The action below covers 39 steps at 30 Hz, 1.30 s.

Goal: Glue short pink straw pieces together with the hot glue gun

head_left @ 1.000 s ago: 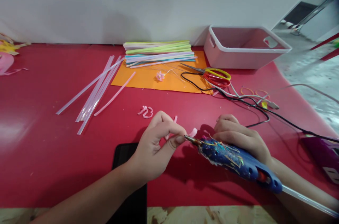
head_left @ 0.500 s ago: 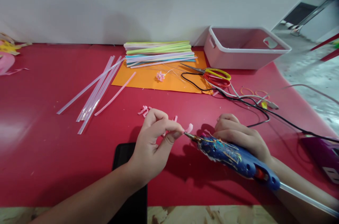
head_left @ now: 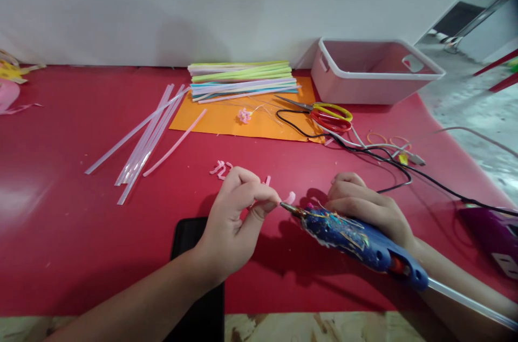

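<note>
My left hand (head_left: 237,218) pinches a small pink straw piece (head_left: 288,197) between thumb and fingers, just above the red table (head_left: 73,223). My right hand (head_left: 366,210) grips a blue glue gun (head_left: 356,242) smeared with dried glue. Its metal nozzle (head_left: 288,207) points left and touches or nearly touches the pink piece. A clear glue stick (head_left: 469,304) sticks out of the gun's back. More curled pink bits (head_left: 220,168) lie on the table just beyond my left hand.
Clear glue sticks (head_left: 143,137) lie at the left. An orange sheet (head_left: 251,118) carries a stack of coloured straws (head_left: 243,80), a small pink flower (head_left: 244,115) and scissors (head_left: 329,115). A white bin (head_left: 372,69) stands back right. Cables (head_left: 388,161) run right. A black phone (head_left: 202,277) lies by my left arm.
My left hand rose slightly, bringing the pink piece up beside the nozzle tip. The glue gun shifted a little left and up. Nothing else moved.
</note>
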{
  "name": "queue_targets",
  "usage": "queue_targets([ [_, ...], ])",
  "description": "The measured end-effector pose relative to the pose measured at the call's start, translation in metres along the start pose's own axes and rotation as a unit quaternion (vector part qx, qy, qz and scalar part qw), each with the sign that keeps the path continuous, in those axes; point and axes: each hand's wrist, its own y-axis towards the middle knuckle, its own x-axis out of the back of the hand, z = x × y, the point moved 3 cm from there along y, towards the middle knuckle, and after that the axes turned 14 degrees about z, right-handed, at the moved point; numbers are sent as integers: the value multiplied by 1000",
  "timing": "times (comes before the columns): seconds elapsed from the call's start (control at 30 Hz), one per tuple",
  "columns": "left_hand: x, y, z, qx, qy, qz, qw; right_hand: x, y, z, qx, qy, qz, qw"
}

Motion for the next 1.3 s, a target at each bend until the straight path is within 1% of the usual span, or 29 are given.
queue_targets([
  [0.17,0,1,-1,-6,-2,1,1000,2,0,-1,-8,9,-13,1000],
  [0.27,0,2,-1,-9,-7,4,1000,3,1,-2,0,15,4,1000],
  [0.43,0,1,-2,-16,-21,18,999,3,2,-2,-12,71,-14,997],
  [0.63,0,1,-4,-16,-37,21,999,3,5,2,-23,143,-21,989],
  [0.9,-2,0,-2,-8,-53,25,998,3,7,4,-33,168,-20,985],
  [1.07,-1,0,-1,-5,-53,25,998,3,6,4,-30,163,-18,986],
  [1.13,0,-1,-1,-6,-52,23,998,3,5,3,-39,152,-24,987],
  [1.23,0,-2,-2,-5,-50,20,999,4,3,1,-59,98,-33,993],
  [1.3,0,-2,-2,4,-44,11,999,6,3,2,-47,51,-46,997],
])
